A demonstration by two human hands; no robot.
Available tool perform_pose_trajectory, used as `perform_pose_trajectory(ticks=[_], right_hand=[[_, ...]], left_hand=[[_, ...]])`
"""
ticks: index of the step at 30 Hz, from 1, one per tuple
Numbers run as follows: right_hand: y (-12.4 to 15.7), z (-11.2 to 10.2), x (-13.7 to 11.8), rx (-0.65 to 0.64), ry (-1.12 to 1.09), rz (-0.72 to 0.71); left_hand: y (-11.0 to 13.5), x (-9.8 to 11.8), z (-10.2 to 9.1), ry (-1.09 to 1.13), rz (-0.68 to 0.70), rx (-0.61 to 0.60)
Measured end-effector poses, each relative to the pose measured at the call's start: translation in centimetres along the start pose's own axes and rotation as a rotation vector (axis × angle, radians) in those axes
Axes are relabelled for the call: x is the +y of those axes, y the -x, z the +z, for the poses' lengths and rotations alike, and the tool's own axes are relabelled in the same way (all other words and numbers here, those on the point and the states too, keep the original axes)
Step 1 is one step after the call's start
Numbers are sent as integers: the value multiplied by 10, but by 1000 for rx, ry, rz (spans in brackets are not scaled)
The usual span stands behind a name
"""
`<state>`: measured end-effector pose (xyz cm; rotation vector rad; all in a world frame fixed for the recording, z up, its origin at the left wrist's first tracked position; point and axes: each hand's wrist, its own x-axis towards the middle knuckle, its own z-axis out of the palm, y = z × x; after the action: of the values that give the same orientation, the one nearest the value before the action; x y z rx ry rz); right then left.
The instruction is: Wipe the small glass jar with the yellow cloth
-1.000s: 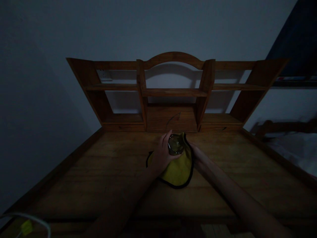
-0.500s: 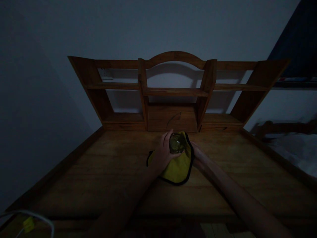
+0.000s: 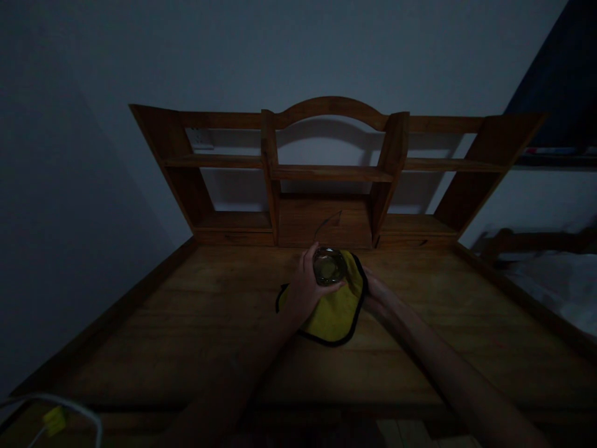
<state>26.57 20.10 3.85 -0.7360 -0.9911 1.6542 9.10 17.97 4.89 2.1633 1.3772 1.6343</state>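
Observation:
In dim light my left hand [image 3: 305,286] is wrapped round a small clear glass [image 3: 328,268], seen from above with its mouth toward me. A yellow cloth with a black edge [image 3: 336,309] hangs under and behind the glass. My right hand [image 3: 374,291] sits behind the cloth's right side, its fingers hidden by the fabric and apparently gripping it. Both hands are held above the wooden desk [image 3: 196,317], near its back.
A wooden hutch with shelves [image 3: 326,173] stands at the back of the desk against a pale wall. A white cable with a yellow tag [image 3: 53,418] lies at the bottom left corner. A bed with pale bedding [image 3: 559,280] is at the right.
The glass has tipped slightly and shifted a little left in my left hand; the cloth has moved up round its right side. Both arms stay in place.

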Motion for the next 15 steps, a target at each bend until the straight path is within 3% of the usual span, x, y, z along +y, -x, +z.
perform_pose_trajectory(ticks=[6,15], right_hand=[[10,15,-7,-140,-25,7],[6,17,-6,-48,-29,-14]], left_hand=[[0,-5,3,26,-6,-28],[-5,-6,-1,-21,107,-103]])
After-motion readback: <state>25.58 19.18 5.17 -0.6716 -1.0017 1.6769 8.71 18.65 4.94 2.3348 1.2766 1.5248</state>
